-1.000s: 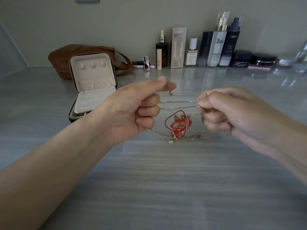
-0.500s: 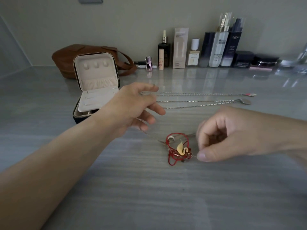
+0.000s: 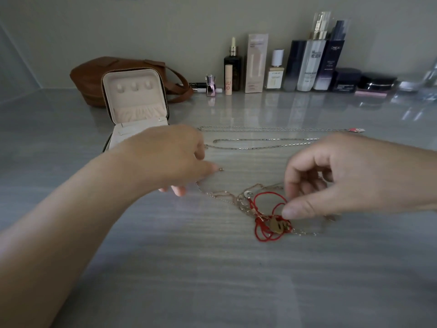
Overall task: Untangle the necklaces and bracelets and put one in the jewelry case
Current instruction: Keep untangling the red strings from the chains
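Note:
A tangle of red cord bracelet and thin gold chain with a gold pendant lies on the grey table. My right hand hovers over it, fingers loosely curled, thumb tip touching the red cord. My left hand is low over the table to the left and pinches the gold chain's far end by a small bead. Two silver necklaces lie stretched out straight behind the hands, one with a pink pendant. The open cream-lined jewelry case stands at back left, its base partly hidden by my left wrist.
A brown leather bag sits behind the case. Several cosmetic bottles, boxes and jars line the back wall. The glossy table stretches toward me in front of the tangle.
Both hands came down from holding the jewelry in the air. The tangle now lies on the table, the gold chain is drawn out to the left, and the right hand's pinch has loosened.

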Motion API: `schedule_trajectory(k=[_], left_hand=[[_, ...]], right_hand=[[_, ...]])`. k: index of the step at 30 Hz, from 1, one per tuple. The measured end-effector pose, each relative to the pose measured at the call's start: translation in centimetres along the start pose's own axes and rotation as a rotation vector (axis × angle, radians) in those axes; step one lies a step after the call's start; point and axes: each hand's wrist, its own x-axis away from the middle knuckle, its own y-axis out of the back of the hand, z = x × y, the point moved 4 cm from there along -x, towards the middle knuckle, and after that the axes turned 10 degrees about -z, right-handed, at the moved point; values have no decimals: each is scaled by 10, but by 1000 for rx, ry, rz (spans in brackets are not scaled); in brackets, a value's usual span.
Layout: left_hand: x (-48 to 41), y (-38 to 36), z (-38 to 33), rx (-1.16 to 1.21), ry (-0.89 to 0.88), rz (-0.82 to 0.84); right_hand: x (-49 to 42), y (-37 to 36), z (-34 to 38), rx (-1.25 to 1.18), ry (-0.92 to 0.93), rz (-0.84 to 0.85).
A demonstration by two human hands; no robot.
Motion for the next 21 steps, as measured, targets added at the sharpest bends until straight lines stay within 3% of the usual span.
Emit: schedule_trajectory(k=[5,10,15,21], left_hand=[[9,31,-25,43,-236,-206],[8,12,-53,-54,-418,87],[8,3,-51,444,-357,262],[1,-5,-51,718,-233,161]], right_hand=[[-3,-21,3,150,32,18],[-8,-5,-1,-28,-1,-85],[-14,13,-5,-257,-83,-261],[-16,26,2,-320,-193,-205]])
